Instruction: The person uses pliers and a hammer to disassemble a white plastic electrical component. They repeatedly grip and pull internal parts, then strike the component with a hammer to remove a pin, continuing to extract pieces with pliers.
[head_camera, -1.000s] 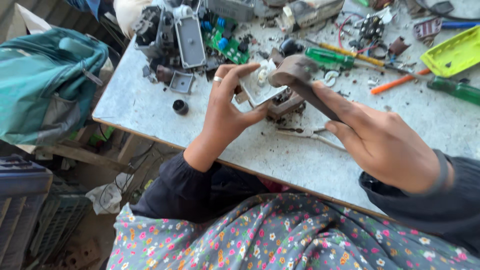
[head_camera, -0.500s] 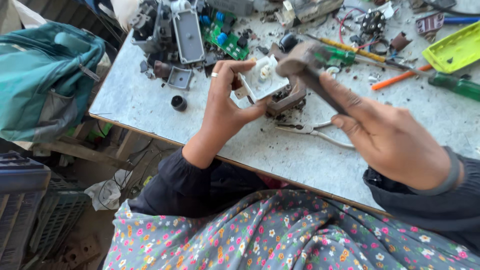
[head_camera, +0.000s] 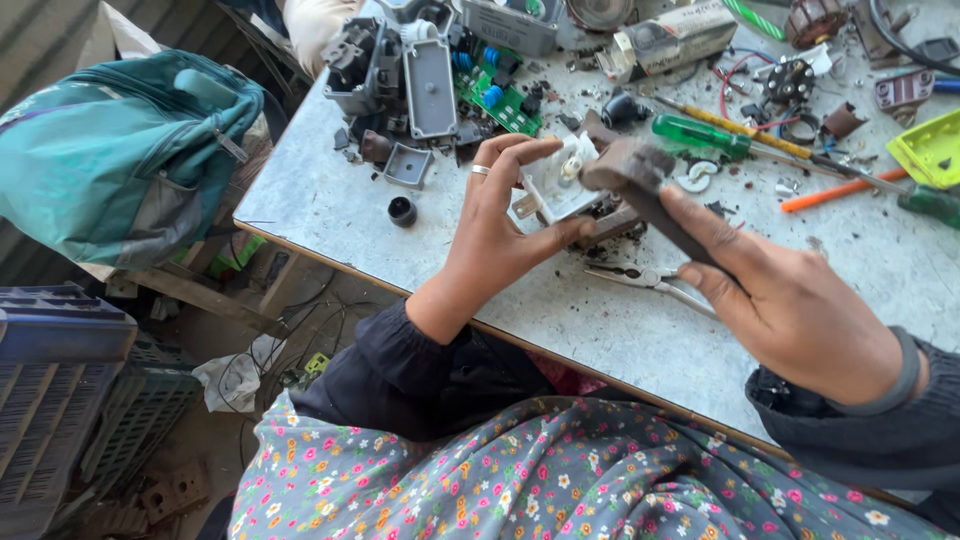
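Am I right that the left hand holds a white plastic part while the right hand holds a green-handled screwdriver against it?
Not quite. In the head view the right hand grips a hammer, not a screwdriver; the green-handled screwdriver lies on the table. The left hand does hold the white plastic part.

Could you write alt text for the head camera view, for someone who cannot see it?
A person's left hand holds a small white plastic part over a grey worktable, while the right hand grips a hammer against it. Pliers, screwdrivers and circuit boards lie around; a teal backpack sits left.
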